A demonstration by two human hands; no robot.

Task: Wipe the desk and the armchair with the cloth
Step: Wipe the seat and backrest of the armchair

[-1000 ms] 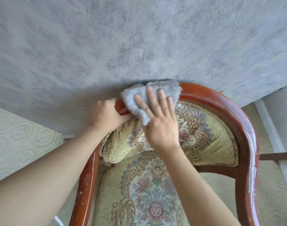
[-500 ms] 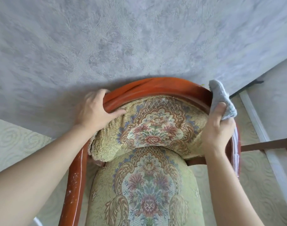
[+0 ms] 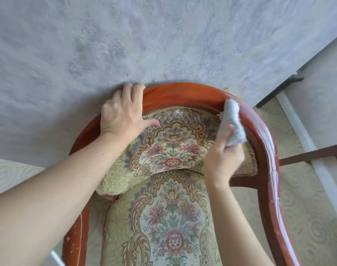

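The wall (image 3: 125,45) filled the upper part of the view, and the armchair (image 3: 267,143) stood with its curved wooden back rail close against it. No counter was in view. The floor (image 3: 307,208) showed on both sides of the chair.

The back cushion (image 3: 173,146) sat inside the rail, above the seat cushion (image 3: 163,227). Its lower left edge appeared frayed.

The left hand (image 3: 123,116) rested on the left part of the rail, fingers spread over the top edge, thumb extended onto the back cushion. It held nothing.

The right hand (image 3: 223,160) pinched the cloth (image 3: 232,125) between thumb and fingers. The cloth was pressed into the junction of rail and back cushion at the right of the chair back.

Probable faults from this state:

1. Cloth snag. The fuzzy cloth could catch on the cushion trim or frayed fabric if dragged hard along the seam.
2. Missed surface. The grip bunched the cloth narrowly, so only a thin strip of rail was likely to be cleaned per pass.
3. Chair shift. Heavy pressure from either hand could push the rail into the wall and mark it.
4. Incomplete task. The lower arm rails showed pale specks and seemed unwiped.
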